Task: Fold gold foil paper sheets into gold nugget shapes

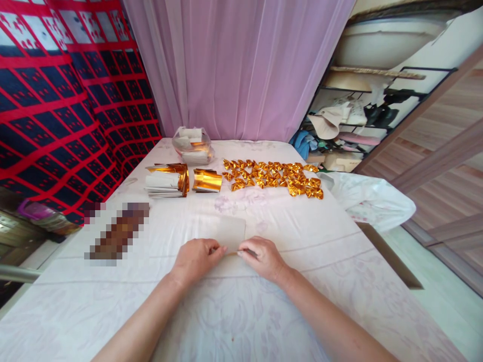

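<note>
A sheet of foil paper (pixel 232 230) lies on the cloth-covered table with its pale side up. A thin gold-brown strip shows along its near edge, between my fingers. My left hand (pixel 196 259) pinches that edge at its left end, thumb against curled fingers. At the right end, my right hand (pixel 263 255) grips the same edge between thumb and fingers. The near corners of the sheet are hidden under my fingers. Beyond the hands stand a small stack of gold foil sheets (pixel 207 181) and a larger, curled pile of foil paper (pixel 163 183).
Several folded gold foil pieces (pixel 266 175) sit in rows at the far right of the table. A clear plastic bag (pixel 193 146) holding paper bundles stands at the back. A white plastic bag (pixel 372 198) hangs by the right edge. A pixelated patch (pixel 121 234) covers something at left.
</note>
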Available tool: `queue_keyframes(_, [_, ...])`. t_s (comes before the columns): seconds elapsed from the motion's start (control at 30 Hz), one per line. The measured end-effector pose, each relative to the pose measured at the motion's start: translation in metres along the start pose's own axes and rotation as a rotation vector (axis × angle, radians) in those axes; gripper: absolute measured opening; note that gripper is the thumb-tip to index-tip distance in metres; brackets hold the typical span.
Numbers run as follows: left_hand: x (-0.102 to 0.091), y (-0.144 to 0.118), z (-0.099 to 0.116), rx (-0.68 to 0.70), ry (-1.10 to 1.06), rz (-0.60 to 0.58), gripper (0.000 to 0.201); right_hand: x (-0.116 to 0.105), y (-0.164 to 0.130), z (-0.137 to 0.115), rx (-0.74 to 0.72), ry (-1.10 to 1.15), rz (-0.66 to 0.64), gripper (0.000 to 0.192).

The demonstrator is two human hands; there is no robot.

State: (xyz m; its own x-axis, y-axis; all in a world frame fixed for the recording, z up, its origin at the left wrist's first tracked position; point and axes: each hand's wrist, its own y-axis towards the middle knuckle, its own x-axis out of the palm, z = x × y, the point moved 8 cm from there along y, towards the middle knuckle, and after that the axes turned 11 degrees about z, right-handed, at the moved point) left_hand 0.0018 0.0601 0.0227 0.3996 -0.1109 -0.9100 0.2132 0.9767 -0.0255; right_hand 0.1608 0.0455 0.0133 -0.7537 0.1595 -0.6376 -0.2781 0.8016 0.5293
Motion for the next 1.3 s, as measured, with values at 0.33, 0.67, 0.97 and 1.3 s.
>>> queue_keyframes(0.33, [0.005, -0.001, 0.026, 0.405, -0.186, 0.127, 0.013, -0.003, 0.001, -0.001, 0.045, 0.080, -0.021, 0.020])
queue_keyframes(0.67, [0.010, -0.003, 0.027, 0.362, -0.291, 0.106, 0.023, -0.006, 0.002, -0.007, 0.044, 0.117, -0.013, 0.029])
queue_keyframes(0.97, [0.020, -0.008, 0.021, 0.165, -0.389, 0.010, 0.027, -0.010, -0.001, 0.007, 0.237, 0.252, -0.083, 0.025])
queue_keyframes(1.3, [0.009, 0.003, 0.007, 0.114, -0.076, 0.180, 0.017, 0.000, 0.026, 0.017, 0.184, -0.024, -0.038, 0.014])
